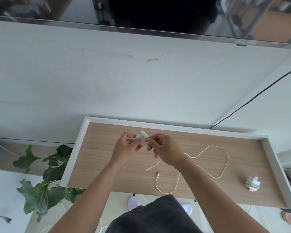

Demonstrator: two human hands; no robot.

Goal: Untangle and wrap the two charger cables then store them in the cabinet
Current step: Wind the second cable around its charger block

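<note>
With the left hand (124, 146) gripping the white charger plug (142, 137) and the right hand (163, 147) pinching its cable (213, 158) above the bench (107, 165), wind in snug, even turns, while the wrapped charger (252, 183) waits right.

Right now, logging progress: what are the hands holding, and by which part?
Left hand holds the white charger plug by its body; right hand pinches its cable at the plug.
</note>
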